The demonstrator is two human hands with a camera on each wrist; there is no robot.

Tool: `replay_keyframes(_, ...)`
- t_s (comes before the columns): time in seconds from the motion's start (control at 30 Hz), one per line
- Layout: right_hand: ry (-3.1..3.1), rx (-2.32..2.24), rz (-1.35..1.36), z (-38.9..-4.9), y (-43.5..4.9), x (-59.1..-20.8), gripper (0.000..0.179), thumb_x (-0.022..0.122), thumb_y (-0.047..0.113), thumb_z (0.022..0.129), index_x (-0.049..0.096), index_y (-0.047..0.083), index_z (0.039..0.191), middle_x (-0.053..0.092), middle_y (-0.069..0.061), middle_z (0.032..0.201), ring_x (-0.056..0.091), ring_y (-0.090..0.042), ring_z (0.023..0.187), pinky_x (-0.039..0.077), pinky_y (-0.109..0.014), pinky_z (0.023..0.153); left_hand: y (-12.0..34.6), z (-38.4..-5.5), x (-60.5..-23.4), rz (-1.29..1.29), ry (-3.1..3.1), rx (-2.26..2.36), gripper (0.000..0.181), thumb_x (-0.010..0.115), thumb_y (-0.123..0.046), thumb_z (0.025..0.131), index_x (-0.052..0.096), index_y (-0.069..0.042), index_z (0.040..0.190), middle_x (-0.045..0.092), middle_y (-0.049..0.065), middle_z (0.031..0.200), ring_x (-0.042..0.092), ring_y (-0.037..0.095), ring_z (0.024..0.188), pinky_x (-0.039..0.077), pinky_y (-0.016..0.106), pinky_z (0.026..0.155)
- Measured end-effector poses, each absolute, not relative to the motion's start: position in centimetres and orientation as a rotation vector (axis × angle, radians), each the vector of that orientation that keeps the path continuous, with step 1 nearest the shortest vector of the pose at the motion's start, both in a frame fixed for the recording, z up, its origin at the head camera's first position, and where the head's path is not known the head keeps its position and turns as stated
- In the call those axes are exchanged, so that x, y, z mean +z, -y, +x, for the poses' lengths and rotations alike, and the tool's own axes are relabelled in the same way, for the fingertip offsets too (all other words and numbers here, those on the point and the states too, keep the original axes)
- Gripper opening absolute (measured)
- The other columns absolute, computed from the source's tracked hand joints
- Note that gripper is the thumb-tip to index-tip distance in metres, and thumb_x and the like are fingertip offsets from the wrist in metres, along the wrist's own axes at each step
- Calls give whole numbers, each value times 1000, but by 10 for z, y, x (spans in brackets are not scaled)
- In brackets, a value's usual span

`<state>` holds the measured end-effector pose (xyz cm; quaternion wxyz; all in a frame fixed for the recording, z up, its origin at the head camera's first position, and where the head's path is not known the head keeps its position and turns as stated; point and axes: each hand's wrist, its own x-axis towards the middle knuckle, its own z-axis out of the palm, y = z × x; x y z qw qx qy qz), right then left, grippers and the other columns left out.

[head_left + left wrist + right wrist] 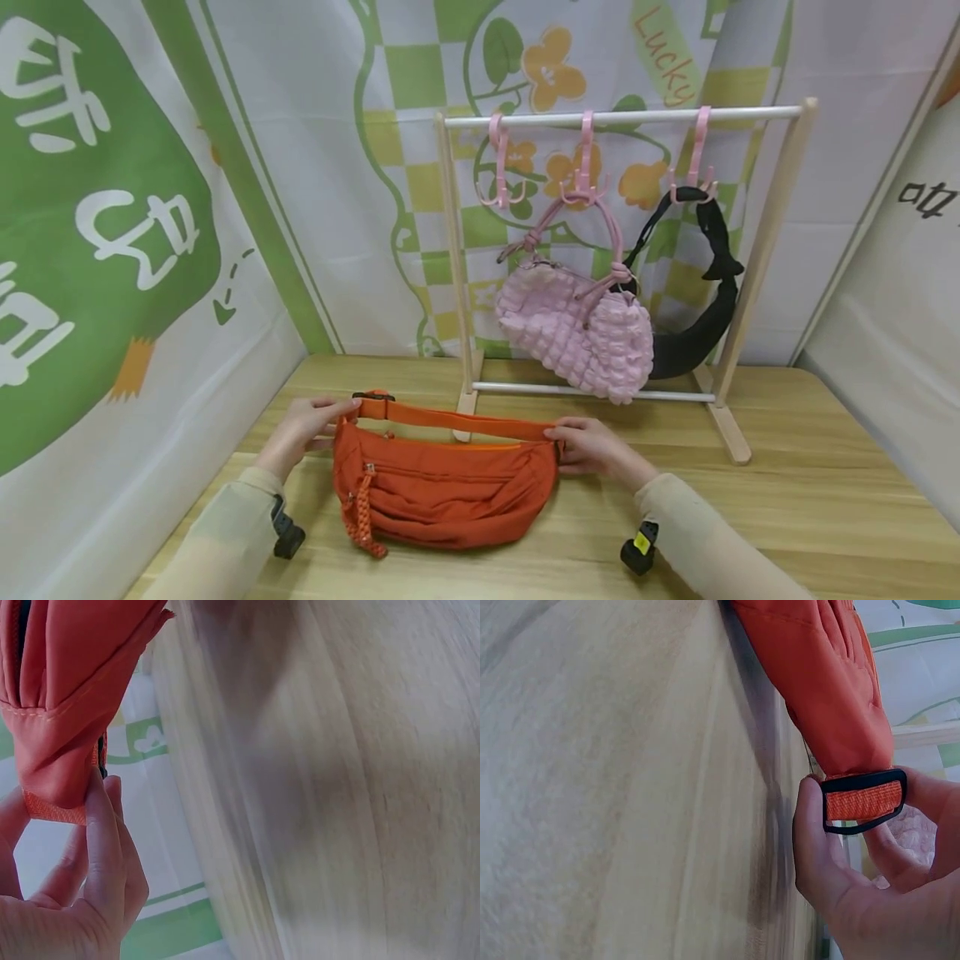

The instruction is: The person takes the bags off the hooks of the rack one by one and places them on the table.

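Note:
Between the two hands is an orange-red waist bag (442,492) with a front zip, a braided pull (364,508) and a webbing strap (465,423) along its top. My left hand (306,429) pinches the strap end at the bag's left corner, close to a black buckle (375,397). At the right corner my right hand (592,448) holds the other strap end. A black rectangular slider (864,801) on the webbing sits between its thumb and fingers in the right wrist view. In the left wrist view, thumb and fingers close on the orange webbing (56,811).
Behind the bag stands a wooden rack (761,250) with a metal rail (637,117) and pink hooks. A pink puffy bag (577,329) hangs from the middle hook, a black bag (693,337) from the right one. The left hook (501,167) carries nothing. Printed cloth walls surround the table (825,500).

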<state>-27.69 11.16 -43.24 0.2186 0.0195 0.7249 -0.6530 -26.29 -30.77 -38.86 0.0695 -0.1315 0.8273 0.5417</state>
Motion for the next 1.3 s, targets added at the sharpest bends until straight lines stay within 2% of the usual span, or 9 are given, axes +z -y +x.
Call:
replay_keyframes(0.17, -2088, -1707, 61, -280, -111, -435, 34, 65, 25, 87, 56, 5, 113, 52, -1, 80, 59, -13, 68, 57, -30, 65, 311, -263, -392, -392, -2502, 1578, 74, 65, -46, 87, 45, 6, 135, 46, 28, 135, 63, 15, 89, 57, 33, 79)
replay_keyframes(0.37, -2172, -1680, 51, -277, -106, -431, 28, 66, 24, 85, 62, 6, 107, 56, 3, 73, 58, -9, 63, 53, -25, 57, 314, -263, -396, -397, -2507, 1550, 75, 65, -46, 86, 44, 7, 135, 49, 28, 129, 63, 14, 86, 57, 32, 75)
replay_keyframes(0.63, -2318, -1568, 21, -275, -101, -429, 25, 65, 24, 85, 65, 7, 103, 56, 1, 79, 57, -10, 67, 53, -26, 59, 315, -259, -400, -396, -2489, 1576, 66, 65, -41, 88, 48, 8, 129, 54, 24, 117, 64, 13, 80, 58, 32, 73)
replay_keyframes(0.83, -2348, -1551, 28, -276, -97, -432, 21, 65, 22, 86, 66, 6, 100, 56, -1, 78, 56, -12, 67, 54, -28, 59, 315, -257, -399, -388, -2494, 1552, 61, 64, -39, 89, 50, 7, 127, 59, 15, 105, 63, 15, 80, 57, 30, 72)
replay_keyframes(1.13, -2386, -1528, -7, -273, -96, -427, 24, 65, 22, 86, 65, 4, 103, 55, -2, 74, 54, -12, 66, 55, -30, 60, 315, -259, -404, -401, -2494, 1521, 63, 63, -39, 90, 48, 8, 128, 55, 7, 94, 56, 12, 76, 55, 31, 71)
replay_keyframes(1.3, -2408, -1517, -13, -273, -95, -428, 23, 66, 21, 86, 65, 3, 101, 56, -3, 75, 54, -13, 67, 56, -32, 62, 315, -258, -405, -411, -2502, 1531, 61, 64, -37, 89, 48, 9, 127, 54, 8, 94, 56, 12, 76, 55, 30, 70)
